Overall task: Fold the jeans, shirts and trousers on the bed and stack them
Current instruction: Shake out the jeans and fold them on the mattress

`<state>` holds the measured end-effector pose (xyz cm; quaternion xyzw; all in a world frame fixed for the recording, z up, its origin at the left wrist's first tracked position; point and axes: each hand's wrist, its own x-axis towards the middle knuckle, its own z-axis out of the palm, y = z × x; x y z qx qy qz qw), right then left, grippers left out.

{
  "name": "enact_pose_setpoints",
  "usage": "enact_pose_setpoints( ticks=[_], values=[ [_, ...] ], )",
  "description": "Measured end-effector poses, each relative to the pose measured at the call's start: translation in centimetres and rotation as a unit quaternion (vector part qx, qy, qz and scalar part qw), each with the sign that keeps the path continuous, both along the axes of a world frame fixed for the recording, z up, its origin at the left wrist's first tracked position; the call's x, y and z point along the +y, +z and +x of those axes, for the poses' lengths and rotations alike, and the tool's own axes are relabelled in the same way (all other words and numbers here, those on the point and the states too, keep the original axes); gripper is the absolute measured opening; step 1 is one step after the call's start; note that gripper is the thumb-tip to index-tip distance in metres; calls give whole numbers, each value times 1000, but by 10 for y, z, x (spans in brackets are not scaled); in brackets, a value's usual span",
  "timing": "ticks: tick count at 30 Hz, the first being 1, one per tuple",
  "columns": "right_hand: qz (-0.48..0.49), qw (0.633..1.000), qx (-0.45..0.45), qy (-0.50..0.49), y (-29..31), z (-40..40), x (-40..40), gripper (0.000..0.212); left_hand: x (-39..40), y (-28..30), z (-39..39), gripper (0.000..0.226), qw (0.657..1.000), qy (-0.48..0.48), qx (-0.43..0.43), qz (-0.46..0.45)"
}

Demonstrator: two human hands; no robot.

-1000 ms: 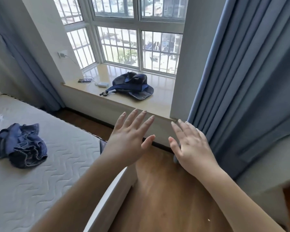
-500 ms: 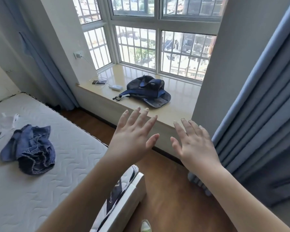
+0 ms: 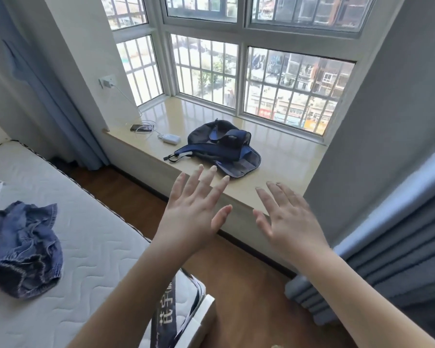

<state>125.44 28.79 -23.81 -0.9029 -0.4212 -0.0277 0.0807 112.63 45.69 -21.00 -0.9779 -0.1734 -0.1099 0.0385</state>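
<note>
1. Jeans (image 3: 23, 249) lie in a crumpled blue denim heap on the bed (image 3: 91, 247), at the far left of the head view. They are unfolded, and I see no stack anywhere.
2. Both hands are raised in front of me, palms away, holding nothing. My left hand (image 3: 194, 214) has its fingers (image 3: 206, 179) straight and spread apart. My right hand (image 3: 289, 222) is the same, fingers apart and relaxed.
3. Neither hand is near the denim. They hang over the wooden floor (image 3: 231, 272), toward the window ledge (image 3: 274, 177), well apart from the heap.
4. Risk: I judge the view points at the window, not the bed, so a reach for the jeans from here could be poorly aimed.
5. Risk: the heap is bunched, with waistband and legs hard to tell apart. Gripping it blindly could lift a tangle and give a crooked fold.
6. Risk: a blue backpack (image 3: 224, 149) on the ledge is also dark blue cloth. I could mistake it for clothing.
7. Risk: I see no shirts or trousers here, so part of the task could be missed.
</note>
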Motion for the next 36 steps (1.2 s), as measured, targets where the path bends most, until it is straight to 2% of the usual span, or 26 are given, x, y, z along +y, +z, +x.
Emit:
enact_pose_setpoints(
  ticks=[11, 17, 30, 36],
  values=[
    [-3, 997, 1, 79, -32, 149, 66, 60, 56, -29, 128, 70, 994, 96, 52, -25],
    [-2, 989, 10, 145, -37, 205, 117, 59, 85, -33, 155, 73, 981, 179, 72, -18],
    [-14, 953, 46, 301, -53, 205, 293, 63, 188, -65, 135, 71, 940, 328, 70, -52],
    [-33, 935, 20, 354, -54, 192, 390, 62, 269, -77, 114, 70, 920, 383, 33, -75]
  ],
)
